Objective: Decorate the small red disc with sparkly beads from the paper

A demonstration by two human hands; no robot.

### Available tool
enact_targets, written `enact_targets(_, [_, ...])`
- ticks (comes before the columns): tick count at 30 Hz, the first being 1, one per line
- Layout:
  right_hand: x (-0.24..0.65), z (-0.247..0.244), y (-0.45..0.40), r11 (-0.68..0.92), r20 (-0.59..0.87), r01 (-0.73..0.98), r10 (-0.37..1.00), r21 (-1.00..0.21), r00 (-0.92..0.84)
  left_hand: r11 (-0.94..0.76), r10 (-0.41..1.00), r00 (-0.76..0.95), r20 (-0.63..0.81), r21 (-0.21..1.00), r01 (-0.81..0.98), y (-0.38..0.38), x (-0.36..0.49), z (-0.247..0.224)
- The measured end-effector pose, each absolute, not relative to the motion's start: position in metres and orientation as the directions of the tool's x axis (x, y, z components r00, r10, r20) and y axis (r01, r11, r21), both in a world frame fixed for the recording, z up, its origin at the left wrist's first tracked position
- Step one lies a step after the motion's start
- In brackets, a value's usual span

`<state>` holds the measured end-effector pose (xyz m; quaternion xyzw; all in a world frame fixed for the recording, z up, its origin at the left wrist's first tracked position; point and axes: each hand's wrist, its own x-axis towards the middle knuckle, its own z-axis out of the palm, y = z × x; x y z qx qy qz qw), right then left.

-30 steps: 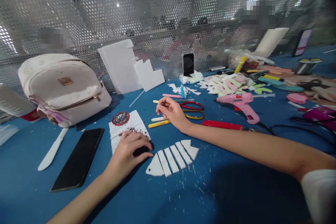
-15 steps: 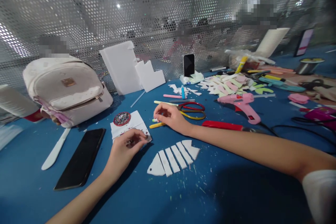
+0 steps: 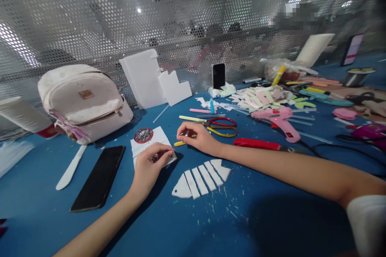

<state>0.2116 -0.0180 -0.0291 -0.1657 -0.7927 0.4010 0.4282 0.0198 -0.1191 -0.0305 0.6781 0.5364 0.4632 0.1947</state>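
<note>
My left hand (image 3: 152, 162) hovers over a folded white paper (image 3: 161, 136), thumb and fingertips pinched together; whatever is between them is too small to make out. Dark specks lie on the paper, partly hidden behind that hand. On the paper's far part sits a round red-rimmed dish (image 3: 143, 135) of small multicoloured bits. To the right, my right hand (image 3: 200, 138) is closed in a pinch above a yellow stick (image 3: 180, 143), its contents unclear. In front of both hands lies a white foam fish (image 3: 200, 178), cut into several strips, with a black eye on its head.
Left are a black phone (image 3: 99, 178), a white plastic knife (image 3: 71, 168) and a pale backpack (image 3: 87, 104). Right are scissors (image 3: 224, 126), a red cutter (image 3: 256, 143), a pink glue gun (image 3: 280, 120) with its cord, and scattered foam scraps (image 3: 256, 98). Behind stands a perforated metal screen (image 3: 181, 16).
My left thumb and fingertips have come together and lifted slightly toward my right hand. My right hand stays in nearly the same place. The whole view has shifted a little.
</note>
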Motion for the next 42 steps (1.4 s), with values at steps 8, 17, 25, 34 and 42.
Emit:
enact_targets(8, [0.209, -0.039, -0.006, 0.454, 0.499, -0.210, 0.763, -0.866, -0.410, -0.418, 0.823, -0.107, 0.559, 0.722, 0.552, -0.124, 0.014, -0.031])
enact_targets(17, [0.213, -0.031, -0.015, 0.762, 0.661, -0.061, 0.515, -0.644, -0.545, -0.354, 0.876, -0.066, 0.478, 0.731, 0.583, -0.120, 0.013, -0.031])
enact_targets(25, [0.214, -0.032, -0.019, 0.848, 0.630, -0.142, 0.256, -0.510, -0.733, -0.348, 0.901, 0.003, 0.434, 0.719, 0.602, -0.120, 0.014, -0.034])
enact_targets(34, [0.212, -0.029, -0.019, 0.667, 0.581, -0.126, 0.523, -0.734, -0.623, -0.352, 0.902, 0.021, 0.431, 0.706, 0.615, -0.121, 0.012, -0.036])
enact_targets(42, [0.213, -0.029, -0.020, 0.734, 0.592, -0.110, 0.439, -0.671, -0.676, -0.340, 0.915, 0.037, 0.401, 0.720, 0.604, -0.118, 0.015, -0.034])
